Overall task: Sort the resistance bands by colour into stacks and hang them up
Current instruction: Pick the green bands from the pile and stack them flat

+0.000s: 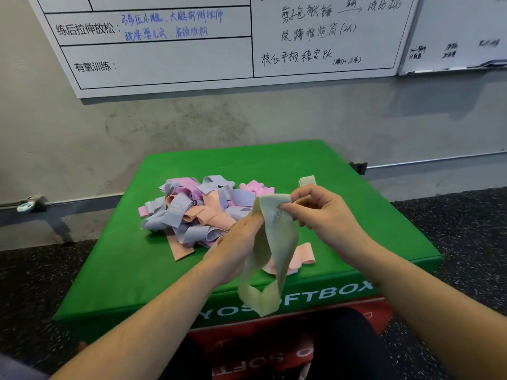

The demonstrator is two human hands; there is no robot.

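Head camera view: both hands held a pale green band (pixel 274 242) above the green surface (pixel 131 264), the left hand (pixel 241 237) gripping its side and the right hand (pixel 315 212) pinching its top edge. A mixed heap of lilac, pink and peach bands (pixel 197 212) lay just behind, with one folded green band (pixel 307 181) apart at the right.

Two hands (pixel 238 242) (pixel 321 212); two green bands (pixel 274 242) (pixel 307 181); one mixed pile (pixel 192 212), uncountable; two whiteboards (pixel 192 50) (pixel 452 31).

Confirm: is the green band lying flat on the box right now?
No. The green band is lifted off the box, pinched at its top by the left hand and right hand.
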